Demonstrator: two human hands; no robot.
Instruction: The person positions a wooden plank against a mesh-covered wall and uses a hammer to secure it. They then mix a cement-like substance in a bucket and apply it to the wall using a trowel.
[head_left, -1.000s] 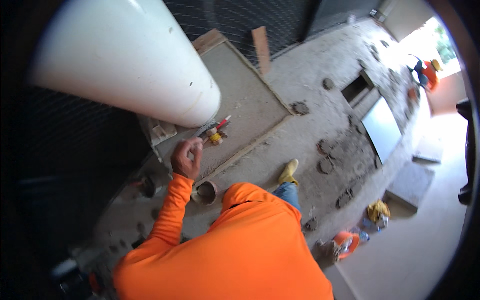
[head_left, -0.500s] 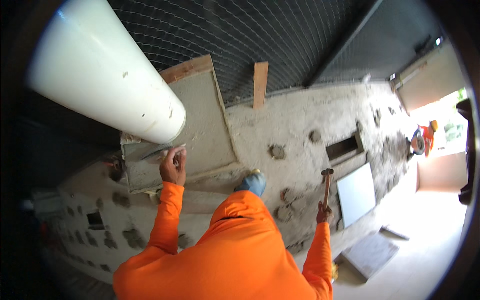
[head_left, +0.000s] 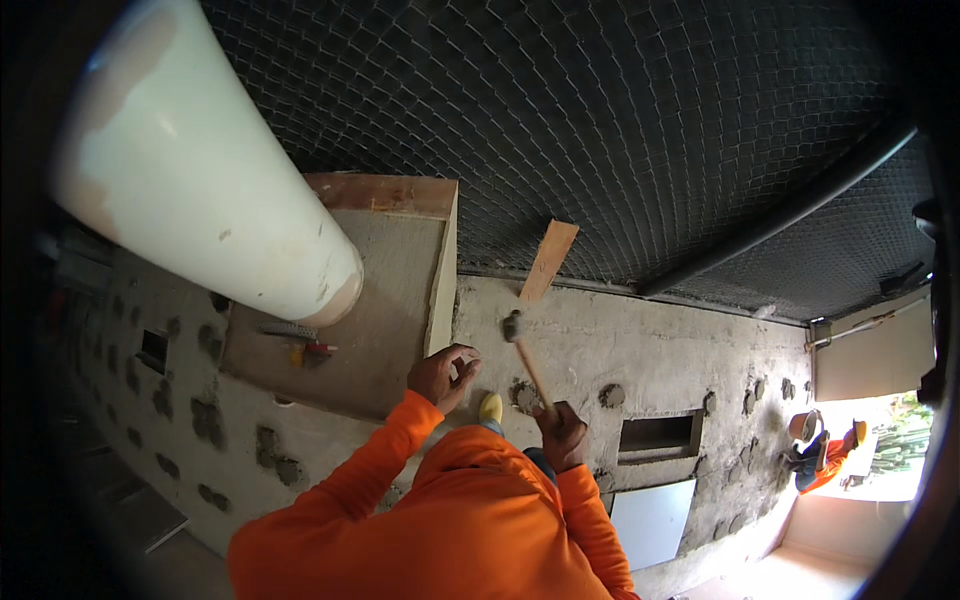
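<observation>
My right hand (head_left: 563, 437) grips a hammer (head_left: 536, 380) by its wooden handle, its dark head pointing away over the concrete floor. My left hand (head_left: 438, 380) is near the front right corner of a low box-like plinth (head_left: 395, 290). Its fingers are curled in a pinch, and whatever lies between them is too small to name. On the plinth, beside the foot of a thick white column (head_left: 255, 190), rest a toothed metal tool (head_left: 288, 330) and a small red and yellow item (head_left: 316, 352).
Black wire mesh (head_left: 560, 120) rises behind, with a wooden board (head_left: 549, 262) leaning there. The floor (head_left: 580, 330) has mortar dabs and a rectangular opening (head_left: 655, 438), with a pale tile (head_left: 652, 520) nearby. At far right, a co-worker in orange (head_left: 830, 455) bends over.
My left hand has come away from the plinth's top toward its right corner. My right hand has swung the hammer left and inward. The view has turned, showing more mesh.
</observation>
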